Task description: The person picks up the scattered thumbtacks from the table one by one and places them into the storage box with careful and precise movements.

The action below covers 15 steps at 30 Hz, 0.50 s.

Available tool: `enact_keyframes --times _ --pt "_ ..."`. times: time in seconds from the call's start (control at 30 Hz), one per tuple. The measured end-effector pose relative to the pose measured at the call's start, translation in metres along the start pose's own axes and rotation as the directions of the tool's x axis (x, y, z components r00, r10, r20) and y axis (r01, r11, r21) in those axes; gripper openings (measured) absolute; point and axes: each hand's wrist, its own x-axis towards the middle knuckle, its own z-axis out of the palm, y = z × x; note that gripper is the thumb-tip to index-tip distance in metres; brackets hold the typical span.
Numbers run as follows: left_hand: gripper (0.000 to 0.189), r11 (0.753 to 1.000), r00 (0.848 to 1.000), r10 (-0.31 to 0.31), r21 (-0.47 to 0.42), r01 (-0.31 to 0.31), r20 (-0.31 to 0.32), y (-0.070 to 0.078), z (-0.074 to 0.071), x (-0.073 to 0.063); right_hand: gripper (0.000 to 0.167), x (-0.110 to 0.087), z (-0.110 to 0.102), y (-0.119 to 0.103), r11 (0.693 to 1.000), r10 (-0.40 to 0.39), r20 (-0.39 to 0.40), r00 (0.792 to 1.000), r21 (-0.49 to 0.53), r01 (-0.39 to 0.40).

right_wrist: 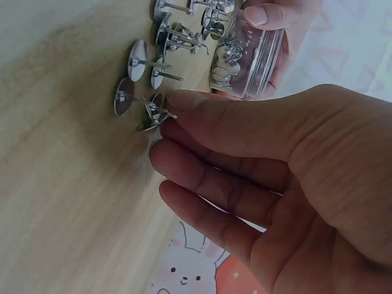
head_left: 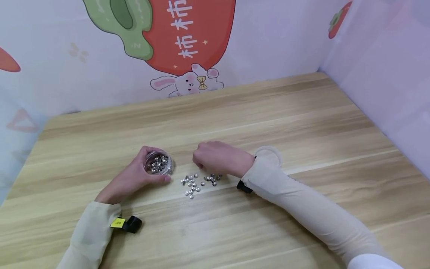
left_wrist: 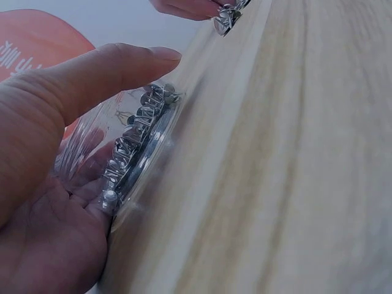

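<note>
Head: left hand (head_left: 132, 176) curled round clear jar (head_left: 170, 167); loose thumbtacks (head_left: 189, 184) between it and right hand (head_left: 218, 157). Left wrist: more thumbtacks inside. Right wrist: fingertips at thumbtacks, pinch unclear; apparently gathering, next needing a careful lift jarward.

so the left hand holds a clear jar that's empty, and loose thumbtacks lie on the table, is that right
Not quite: the clear jar isn't empty; the head view shows thumbtacks inside it. The left hand does hold it, and loose thumbtacks lie on the table.
</note>
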Motion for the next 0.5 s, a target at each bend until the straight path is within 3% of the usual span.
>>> enact_keyframes --times 0.13,0.27,0.5 --pt "0.088 1.0 1.0 -0.003 -0.017 0.003 -0.002 -0.001 -0.001 -0.001 0.024 0.0 -0.003 -0.001 1.0 0.003 -0.014 1.0 -0.027 -0.003" --pt "0.086 1.0 1.0 0.008 -0.028 -0.008 0.001 0.001 -0.001 0.0 0.022 0.001 -0.013 -0.004 0.999 0.005 -0.092 0.996 -0.039 -0.008" --pt "0.088 0.997 1.0 0.001 -0.078 0.0 0.012 0.0 -0.001 0.0 0.011 0.021 -0.023 -0.029 0.988 -0.132 -0.193 0.972 -0.102 0.114"
